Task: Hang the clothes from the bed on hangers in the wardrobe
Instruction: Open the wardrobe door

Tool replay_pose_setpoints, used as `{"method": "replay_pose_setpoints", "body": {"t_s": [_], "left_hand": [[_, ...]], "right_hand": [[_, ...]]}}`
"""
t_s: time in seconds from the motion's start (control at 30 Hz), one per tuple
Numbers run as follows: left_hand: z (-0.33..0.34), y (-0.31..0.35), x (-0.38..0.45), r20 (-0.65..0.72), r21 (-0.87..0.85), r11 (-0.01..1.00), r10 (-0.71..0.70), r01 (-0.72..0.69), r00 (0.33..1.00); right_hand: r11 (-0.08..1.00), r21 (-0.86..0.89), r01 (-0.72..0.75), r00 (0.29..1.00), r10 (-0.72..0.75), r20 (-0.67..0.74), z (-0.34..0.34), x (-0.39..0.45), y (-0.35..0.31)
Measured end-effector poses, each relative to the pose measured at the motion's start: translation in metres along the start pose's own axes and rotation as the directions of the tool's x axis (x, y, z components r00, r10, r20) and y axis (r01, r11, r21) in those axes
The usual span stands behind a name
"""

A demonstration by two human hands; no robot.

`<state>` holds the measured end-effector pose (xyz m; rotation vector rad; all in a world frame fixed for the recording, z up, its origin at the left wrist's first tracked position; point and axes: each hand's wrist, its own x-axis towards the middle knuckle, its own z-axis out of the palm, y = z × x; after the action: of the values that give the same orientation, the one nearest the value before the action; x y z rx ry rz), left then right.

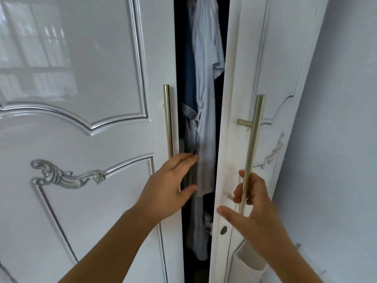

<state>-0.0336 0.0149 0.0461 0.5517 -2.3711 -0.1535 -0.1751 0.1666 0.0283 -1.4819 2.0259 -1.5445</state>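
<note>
Hanging in the dark gap between the wardrobe doors, a pale blue shirt [206,99] shows only as a strip; its hanger is cut off above. Behind it, darker clothes [188,82] blur together. The right hand [251,203] curls round the right door's handle [252,152]. The left hand [169,184], fingers straight, reaches over the left door [81,129] edge, covering its handle's [167,119] lower end.

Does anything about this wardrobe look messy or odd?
Mostly tidy. The pale shirt hanging in the gap looks bunched and twisted, and more clothes seem heaped low inside. The right door is only partly open.
</note>
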Motion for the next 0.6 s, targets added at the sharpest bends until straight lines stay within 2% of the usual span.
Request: {"method": "replay_pose_setpoints", "body": {"t_s": [0.17,0.37,0.47,0.6], "left_hand": [[0.028,0.036,0.017,0.079,-0.066,0.985,0.162,-0.157,0.984],[0.049,0.069,0.028,0.138,0.042,0.947,0.311,-0.319,0.94],[0.059,0.09,0.037,0.149,0.039,0.932,0.351,-0.36,0.924],[0.073,0.115,0.044,0.126,-0.023,0.937,0.348,-0.348,0.929]], "right_hand": [[0.992,-0.038,-0.124,0.979,0.116,-0.169,-0.021,-0.027,-0.001],[0.966,-0.033,-0.257,0.906,0.229,-0.355,-0.06,-0.052,0.002],[0.958,-0.088,-0.273,0.881,0.212,-0.424,-0.084,-0.065,0.009],[0.959,-0.108,-0.263,0.859,0.182,-0.478,-0.113,-0.081,0.017]]}}
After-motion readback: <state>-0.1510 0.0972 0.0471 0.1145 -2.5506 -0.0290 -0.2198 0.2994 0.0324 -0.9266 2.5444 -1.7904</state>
